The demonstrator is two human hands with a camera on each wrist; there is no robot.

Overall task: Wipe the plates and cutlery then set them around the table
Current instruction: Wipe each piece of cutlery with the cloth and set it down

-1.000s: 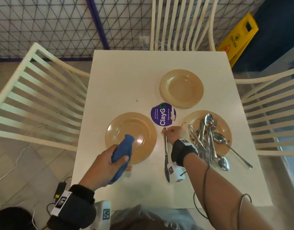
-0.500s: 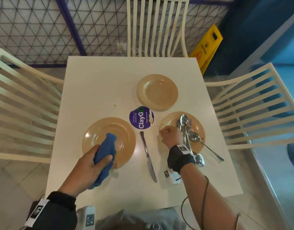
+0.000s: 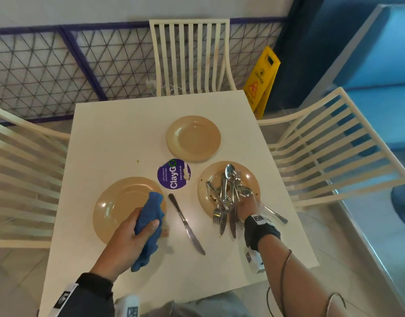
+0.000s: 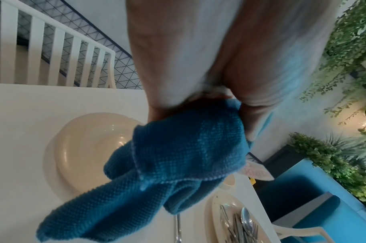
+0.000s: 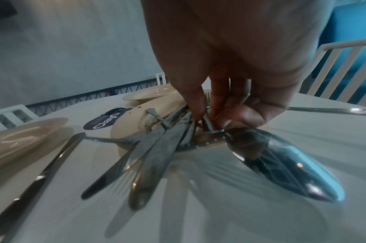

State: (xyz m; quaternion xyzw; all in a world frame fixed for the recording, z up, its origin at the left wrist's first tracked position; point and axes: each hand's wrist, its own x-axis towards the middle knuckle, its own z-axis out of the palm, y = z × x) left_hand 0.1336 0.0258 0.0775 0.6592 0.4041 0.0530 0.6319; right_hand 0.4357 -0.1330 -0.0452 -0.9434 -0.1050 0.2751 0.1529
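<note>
Tan plastic plates sit on the white square counter [image 3: 119, 133]: a large tan plate [image 3: 119, 207] on the near left, a clean tan plate [image 3: 193, 138] toward the far side, and a stained tan plate [image 3: 205, 186] on the right that carries a heap of steel cutlery [image 3: 228, 197], forks, spoons and knives lying crossed, some with their ends hanging past the near rim. The right hand [image 3: 248, 207] rests in that heap, and the right wrist view shows its fingertips [image 5: 198, 105] pinched together on thin metal handles in the pile, though exactly which piece is not clear. A lone steel table knife [image 3: 186, 224] lies flat on the counter between the large plate and the stained one, apart from both hands. The left hand [image 3: 128, 236] is clamped around a bunched blue knitted cloth [image 3: 150, 223], held over the near right edge of the large plate. A round purple sticker [image 3: 173, 173] lies amid the three plates. White slatted chairs [image 3: 192, 56] stand around the counter, and a yellow caution sign [image 3: 262, 78] stands beyond its far right corner.
</note>
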